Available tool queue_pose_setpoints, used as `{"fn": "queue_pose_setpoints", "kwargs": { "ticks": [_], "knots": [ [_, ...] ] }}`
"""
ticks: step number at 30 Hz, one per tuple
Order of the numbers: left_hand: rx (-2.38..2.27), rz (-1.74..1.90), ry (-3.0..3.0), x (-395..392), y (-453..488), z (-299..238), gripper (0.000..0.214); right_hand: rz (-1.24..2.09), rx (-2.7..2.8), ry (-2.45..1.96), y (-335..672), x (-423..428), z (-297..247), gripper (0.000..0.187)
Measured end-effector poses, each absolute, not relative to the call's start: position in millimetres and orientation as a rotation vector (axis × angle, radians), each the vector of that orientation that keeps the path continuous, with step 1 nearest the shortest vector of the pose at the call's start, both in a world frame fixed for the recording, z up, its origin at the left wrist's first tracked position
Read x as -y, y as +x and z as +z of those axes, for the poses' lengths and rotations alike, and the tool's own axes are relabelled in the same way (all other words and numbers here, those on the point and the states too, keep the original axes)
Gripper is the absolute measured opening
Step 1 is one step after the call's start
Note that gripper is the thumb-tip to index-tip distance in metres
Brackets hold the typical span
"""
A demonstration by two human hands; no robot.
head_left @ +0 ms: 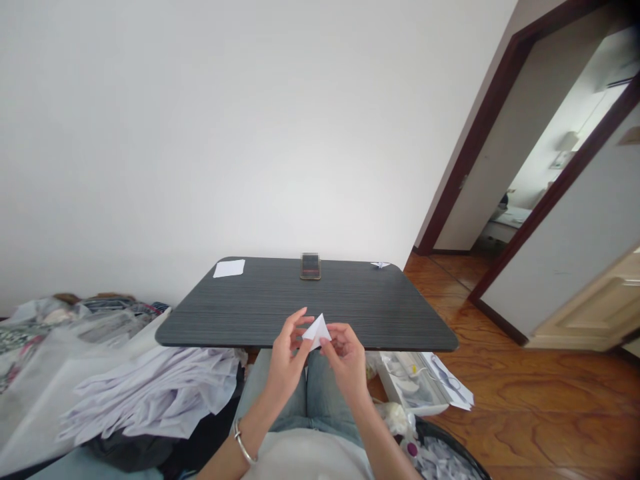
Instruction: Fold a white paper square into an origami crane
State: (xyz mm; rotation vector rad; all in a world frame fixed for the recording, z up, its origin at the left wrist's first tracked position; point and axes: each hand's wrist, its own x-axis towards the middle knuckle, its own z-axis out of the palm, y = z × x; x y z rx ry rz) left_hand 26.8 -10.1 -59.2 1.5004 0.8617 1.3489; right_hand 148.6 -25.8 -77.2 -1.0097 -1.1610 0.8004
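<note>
A small piece of white paper point(317, 331), folded to a triangle with its point upward, is held over the front edge of the dark table point(250, 300). My left hand point(290, 343) pinches its left side, with the thumb low on the paper and the fingers behind. On the right side, the thumb of my right hand point(345, 350) presses the paper's lower corner, the other fingers curled behind. The creases on the hidden back of the paper do not show.
White paper sheets point(229, 268) lie at the table's back left. A small dark stand point(311, 266) is at the back middle, a folded paper crane point(380, 265) at the back right. White cloth point(160, 393) is heaped at left; an open box point(415, 383) and a bin point(445, 457) stand at right.
</note>
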Motion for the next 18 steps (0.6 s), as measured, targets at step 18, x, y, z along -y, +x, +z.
{"fn": "queue_pose_setpoints", "kwargs": {
  "ticks": [18],
  "knots": [
    [-0.836, 1.338, 1.096, 4.7, 27.0, -55.0, 0.031, 0.983, 1.176, -0.914, 149.9, 27.9, -72.4, 0.03]
  ]
}}
